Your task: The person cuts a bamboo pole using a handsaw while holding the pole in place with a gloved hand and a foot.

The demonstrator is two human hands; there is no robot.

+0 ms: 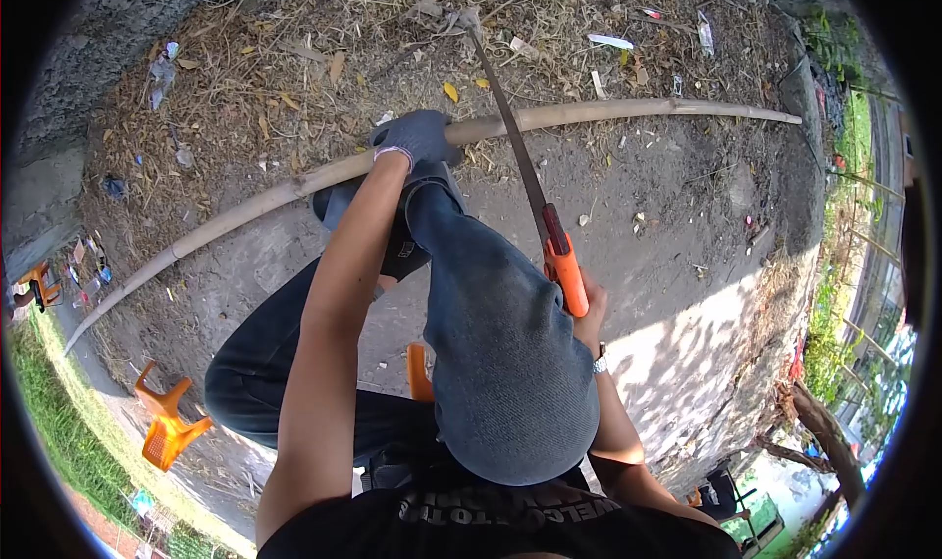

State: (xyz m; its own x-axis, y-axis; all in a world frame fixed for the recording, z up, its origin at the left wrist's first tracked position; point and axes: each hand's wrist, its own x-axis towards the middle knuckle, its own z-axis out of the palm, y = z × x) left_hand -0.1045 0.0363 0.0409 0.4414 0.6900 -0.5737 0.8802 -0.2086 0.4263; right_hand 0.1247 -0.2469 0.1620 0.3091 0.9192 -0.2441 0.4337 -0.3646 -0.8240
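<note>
Stretching left to right across rough dirt [677, 206], a pale, jointed bamboo pole [608, 112] is gripped by the grey-gloved left hand [422, 137], while the right hand [593, 308] grasps an orange-handled, dark-bladed saw [527, 171].

From my head, the one camera looks forward and steeply down, its wide round view edged in black: my black printed T-shirt [442, 530] near, my bent blue-denim knee [510, 372] close below, brown leaf-littered ground [599, 58] farthest off.
</note>
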